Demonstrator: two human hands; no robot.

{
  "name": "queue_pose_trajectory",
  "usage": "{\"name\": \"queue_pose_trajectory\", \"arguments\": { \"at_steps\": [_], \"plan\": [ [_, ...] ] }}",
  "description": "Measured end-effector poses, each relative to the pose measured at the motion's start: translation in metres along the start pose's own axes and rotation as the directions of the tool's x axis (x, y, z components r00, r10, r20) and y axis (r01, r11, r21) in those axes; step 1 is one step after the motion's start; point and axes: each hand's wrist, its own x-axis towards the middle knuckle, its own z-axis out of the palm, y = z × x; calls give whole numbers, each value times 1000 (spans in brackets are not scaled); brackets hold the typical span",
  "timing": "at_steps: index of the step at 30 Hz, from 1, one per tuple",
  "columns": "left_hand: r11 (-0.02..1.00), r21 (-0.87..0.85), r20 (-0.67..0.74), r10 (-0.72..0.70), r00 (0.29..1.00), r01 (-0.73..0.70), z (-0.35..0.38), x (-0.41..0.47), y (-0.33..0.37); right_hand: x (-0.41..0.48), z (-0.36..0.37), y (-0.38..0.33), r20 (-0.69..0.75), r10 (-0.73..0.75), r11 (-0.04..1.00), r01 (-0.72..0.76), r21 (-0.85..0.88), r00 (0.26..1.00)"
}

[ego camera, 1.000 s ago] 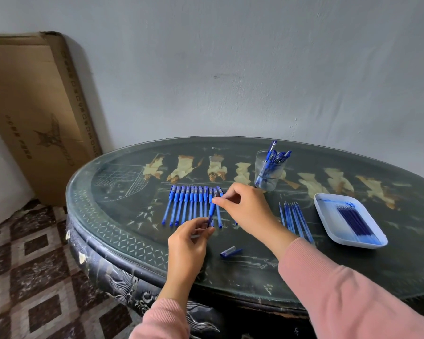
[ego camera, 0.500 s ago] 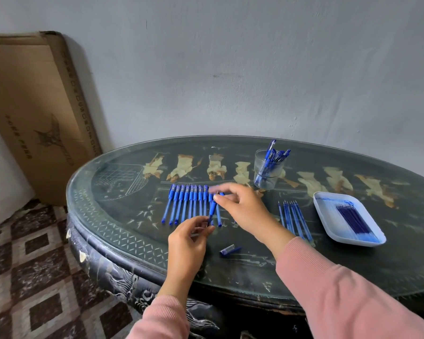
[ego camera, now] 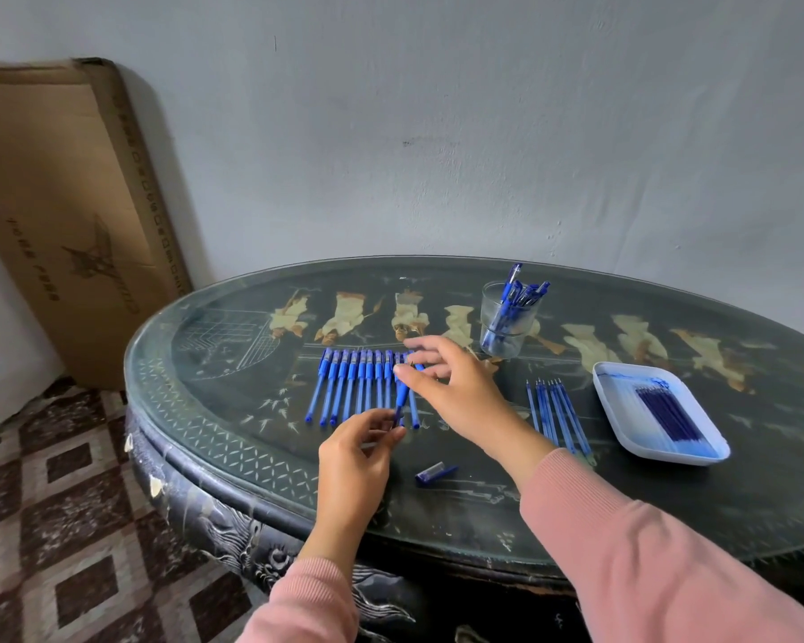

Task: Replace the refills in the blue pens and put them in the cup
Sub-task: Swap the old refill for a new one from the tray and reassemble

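Head view: left hand [ego camera: 358,457] pinches one blue pen [ego camera: 401,396], right hand [ego camera: 456,392] spread above it; several pens stand in the glass cup [ego camera: 507,336], a row of pens [ego camera: 349,382] left to do.

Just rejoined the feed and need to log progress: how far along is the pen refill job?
Done: several pens stand in the cup. In hand: the left hand pinches one pen by its lower end, the right hand open at its top; a loose cap lies nearby. Left: roughly ten pens in the row, with refills waiting in the tray.
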Motion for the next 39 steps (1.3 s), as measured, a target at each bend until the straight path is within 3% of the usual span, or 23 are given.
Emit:
{"name": "queue_pose_trajectory", "arguments": {
  "at_steps": [10, 19, 23, 27, 29, 32, 35, 39],
  "plan": [
    [1000, 6, -15, -1, 1000, 1, 0, 1, -1, 5, 12, -2, -95, -80, 989, 67, -132, 992],
    [999, 47, -23, 7, 1000, -5, 1, 3, -5, 4, 18, -3, -128, -62, 990, 45, -131, 990],
    [998, 52, -33, 21, 999, -20, 1, 2, -2, 1, 17, -3, -105, -60, 997, 55, -56, 993],
    [999, 39, -21, 2, 1000, -1, 1, 3, -2, -10, 3, 10, -69, 56, 996, -52, 67, 996],
    [1000, 26, -11, -15, 1000, 16, 1, 3, -3, -18, -7, 26, 0, 37, 984, -37, -176, 999],
    [999, 16, -8, -28, 1000, 29, 2, 3, -4, -31, -11, 45, 273, 68, 859, 83, -506, 959],
    [1000, 19, -13, -18, 1000, 18, 2, 2, -5, -38, -6, 54, 365, 61, 811, 167, -561, 929],
    [1000, 17, -6, -24, 1000, 24, 2, 2, -6, -39, 0, 56, 329, 14, 824, 175, -539, 944]
  ]
}}
